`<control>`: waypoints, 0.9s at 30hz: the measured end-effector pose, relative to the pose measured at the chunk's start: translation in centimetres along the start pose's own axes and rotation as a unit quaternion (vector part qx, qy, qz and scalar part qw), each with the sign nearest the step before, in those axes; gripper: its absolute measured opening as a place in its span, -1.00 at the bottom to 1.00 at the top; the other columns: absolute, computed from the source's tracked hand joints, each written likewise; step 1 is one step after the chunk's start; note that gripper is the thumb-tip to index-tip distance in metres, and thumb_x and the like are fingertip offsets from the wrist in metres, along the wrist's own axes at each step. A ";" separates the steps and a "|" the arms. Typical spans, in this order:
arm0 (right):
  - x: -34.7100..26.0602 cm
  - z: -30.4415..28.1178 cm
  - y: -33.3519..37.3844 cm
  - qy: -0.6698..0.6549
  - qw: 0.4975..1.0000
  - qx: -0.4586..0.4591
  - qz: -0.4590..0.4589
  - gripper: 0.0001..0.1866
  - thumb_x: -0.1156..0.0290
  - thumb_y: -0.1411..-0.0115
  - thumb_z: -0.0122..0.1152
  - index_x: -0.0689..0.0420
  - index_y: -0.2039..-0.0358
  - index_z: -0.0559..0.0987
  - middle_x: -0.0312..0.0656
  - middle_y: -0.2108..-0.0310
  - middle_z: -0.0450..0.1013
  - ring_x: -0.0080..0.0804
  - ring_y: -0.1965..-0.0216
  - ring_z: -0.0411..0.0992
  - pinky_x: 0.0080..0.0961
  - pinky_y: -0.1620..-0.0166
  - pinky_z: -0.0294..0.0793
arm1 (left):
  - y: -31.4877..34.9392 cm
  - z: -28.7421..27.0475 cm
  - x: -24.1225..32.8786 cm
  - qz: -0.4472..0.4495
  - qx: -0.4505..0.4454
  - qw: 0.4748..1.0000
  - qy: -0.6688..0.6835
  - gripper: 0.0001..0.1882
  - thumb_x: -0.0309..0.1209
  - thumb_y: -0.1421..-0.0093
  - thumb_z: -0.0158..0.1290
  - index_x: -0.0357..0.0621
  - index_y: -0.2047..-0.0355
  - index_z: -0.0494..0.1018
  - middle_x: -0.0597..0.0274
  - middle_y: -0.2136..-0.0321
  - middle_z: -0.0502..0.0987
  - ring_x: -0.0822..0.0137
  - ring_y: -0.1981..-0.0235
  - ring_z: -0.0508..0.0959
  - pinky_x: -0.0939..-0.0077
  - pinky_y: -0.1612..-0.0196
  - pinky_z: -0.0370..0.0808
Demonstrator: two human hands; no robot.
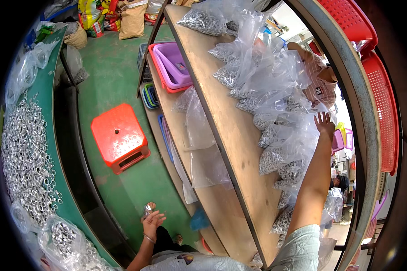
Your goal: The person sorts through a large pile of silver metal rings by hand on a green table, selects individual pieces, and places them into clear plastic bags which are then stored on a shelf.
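Note:
My right arm stretches up and over a wooden shelf, and my right hand has its fingers spread beside the far tops of clear plastic bags. Whether the fingertips touch the plastic I cannot tell. Small silvery metal pieces fill these bags, which stand in a row along the shelf. Low over the green floor, my left hand hangs with loosely extended fingers and nothing in it. A bracelet circles that wrist.
A red plastic stool stands on the floor. At left, a green table bears a heap of silvery rings and a filled bag. Purple and red baskets sit on a lower shelf. Another person is beyond the bags.

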State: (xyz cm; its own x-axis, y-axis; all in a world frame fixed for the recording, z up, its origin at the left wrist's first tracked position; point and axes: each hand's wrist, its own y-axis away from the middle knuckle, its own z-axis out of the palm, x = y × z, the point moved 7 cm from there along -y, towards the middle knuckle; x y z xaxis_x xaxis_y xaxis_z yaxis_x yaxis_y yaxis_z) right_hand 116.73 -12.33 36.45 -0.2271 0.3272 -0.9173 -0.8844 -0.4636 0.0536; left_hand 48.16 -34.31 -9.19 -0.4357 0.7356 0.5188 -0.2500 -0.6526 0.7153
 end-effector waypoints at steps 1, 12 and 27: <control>0.4 0.4 0.1 -0.009 1.000 -0.002 0.002 -0.48 0.12 -0.29 -0.61 0.05 -0.09 0.25 -0.27 -0.21 0.10 -0.06 -0.23 0.05 0.20 -0.16 -0.04 | -0.2 -0.1 -0.1 -0.002 0.002 1.000 0.006 -0.73 -0.43 -0.22 -0.08 -0.26 0.09 0.37 0.10 0.28 0.54 0.27 0.31 0.59 0.60 0.28 0.49; 0.3 0.6 0.3 -0.035 0.999 0.014 -0.023 -0.50 0.12 -0.29 -0.59 0.04 -0.07 0.24 -0.27 -0.19 0.14 -0.06 -0.22 0.08 0.24 -0.14 -0.05 | -0.8 -0.1 -0.3 -0.012 0.002 1.000 0.013 -0.72 -0.45 -0.21 -0.08 -0.29 0.07 0.36 0.06 0.24 0.52 0.24 0.29 0.58 0.59 0.29 0.51; -0.1 0.0 -2.2 -0.031 0.991 0.044 -0.125 -0.55 0.07 -0.15 -0.04 0.02 0.01 0.40 -0.21 -0.02 0.33 -0.25 -0.09 0.26 -0.07 -0.03 0.28 | -1.4 -0.7 0.2 -0.007 0.017 1.000 0.011 -0.77 -0.43 -0.20 -0.07 -0.22 0.15 0.42 0.11 0.32 0.56 0.28 0.33 0.59 0.60 0.34 0.50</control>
State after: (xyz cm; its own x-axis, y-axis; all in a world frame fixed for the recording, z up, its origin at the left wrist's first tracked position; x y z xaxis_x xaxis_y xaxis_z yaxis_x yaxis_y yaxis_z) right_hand 118.69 -11.36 36.40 -0.0193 0.4740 -0.8803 -0.9477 -0.2892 -0.1349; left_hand 47.81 -33.38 -10.42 -0.4520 0.7404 0.4975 -0.2274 -0.6349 0.7384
